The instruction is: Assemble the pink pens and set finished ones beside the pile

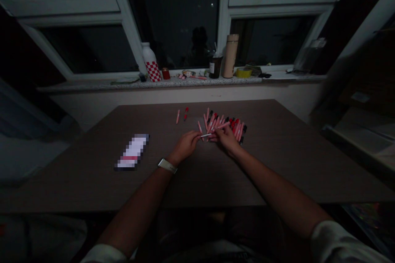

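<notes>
My left hand [186, 146], wearing a pale watch band [167, 165], is closed in a pinch on the left end of a slim, whitish pen [206, 135]. This pen bridges the gap between my two hands. Close by on the right, my right hand [228, 141] has its fingers closed around a pink pen [223, 125] and meets the slim pen's right end. Whether it also grips that end cannot be made out. Around and beyond my right hand lies a loose pile of pink pens [240, 130] mixed with red and black ones.
A single pink pen [177, 116] and a red pen [186, 114] lie apart, behind my left hand. A phone [134, 150], blurred out, rests at the table's left. Along the windowsill stand a checkered bottle [152, 65], a beige flask [230, 57], a dark cup [214, 67] and yellow tape [243, 73].
</notes>
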{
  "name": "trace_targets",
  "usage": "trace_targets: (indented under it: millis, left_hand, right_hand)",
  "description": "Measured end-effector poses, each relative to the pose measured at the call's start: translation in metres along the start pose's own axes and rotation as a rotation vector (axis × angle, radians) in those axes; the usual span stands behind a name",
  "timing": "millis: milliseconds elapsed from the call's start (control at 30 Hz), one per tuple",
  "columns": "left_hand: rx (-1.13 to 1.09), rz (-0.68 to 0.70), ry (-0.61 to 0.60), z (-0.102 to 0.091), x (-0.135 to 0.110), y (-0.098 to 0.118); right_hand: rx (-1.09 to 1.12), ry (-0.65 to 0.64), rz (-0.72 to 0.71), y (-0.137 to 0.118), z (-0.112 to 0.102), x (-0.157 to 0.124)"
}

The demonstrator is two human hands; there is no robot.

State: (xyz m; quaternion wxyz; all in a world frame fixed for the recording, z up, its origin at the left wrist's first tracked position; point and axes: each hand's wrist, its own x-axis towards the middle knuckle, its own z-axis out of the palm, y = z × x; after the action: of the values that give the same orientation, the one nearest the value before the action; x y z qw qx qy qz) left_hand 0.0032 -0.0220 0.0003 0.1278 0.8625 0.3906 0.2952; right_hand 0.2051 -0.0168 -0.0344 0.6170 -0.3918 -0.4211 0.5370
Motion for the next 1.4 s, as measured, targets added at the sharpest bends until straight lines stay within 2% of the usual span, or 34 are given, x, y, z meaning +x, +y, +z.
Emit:
trace_targets:
  millis: [100, 200, 533, 1000, 1400]
  left_hand:
    - [-0.011, 0.008, -0.008, 0.001, 0.0, -0.001]
    - [-0.03, 0.017, -0.004, 0.002, 0.0, -0.002]
    - [0.014, -0.059, 0.048, 0.0, 0.0, -0.003]
    - [0.261, -0.104, -0.005, -0.006, -0.004, -0.008]
    - [0.264, -0.121, -0.031, -0.007, -0.005, -0.007]
  right_hand:
    - [0.041, -0.051, 0.029, -0.001, 0.001, -0.002]
    - [0.037, -0.05, 0.053, -0.004, 0.004, -0.004]
    - [0.042, 0.177, 0.033, -0.024, 0.008, -0.003]
    - [-0.056, 0.229, -0.02, -0.019, 0.002, 0.001]
    - [-0.061, 0.238, -0.035, -0.017, 0.0, 0.002]
